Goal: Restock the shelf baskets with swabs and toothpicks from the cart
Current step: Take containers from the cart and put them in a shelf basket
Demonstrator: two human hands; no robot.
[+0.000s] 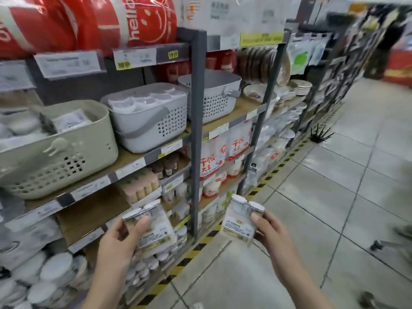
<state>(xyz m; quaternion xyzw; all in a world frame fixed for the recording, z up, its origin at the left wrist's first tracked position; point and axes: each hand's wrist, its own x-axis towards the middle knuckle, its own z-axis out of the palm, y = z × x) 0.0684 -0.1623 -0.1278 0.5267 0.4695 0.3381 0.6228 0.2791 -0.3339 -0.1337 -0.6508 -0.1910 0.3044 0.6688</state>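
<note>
Packs in both fists, head view: your left hand grips one labelled packet at lower centre, your right hand grips a second packet just right of it, each held upright, long axis vertical; the shelf baskets sit above and to the left; the beige basket at mid left lies nearest your left hand, the grey basket at centre sits higher, between both; contents too blurred to name; I judge the left goes up first
</note>
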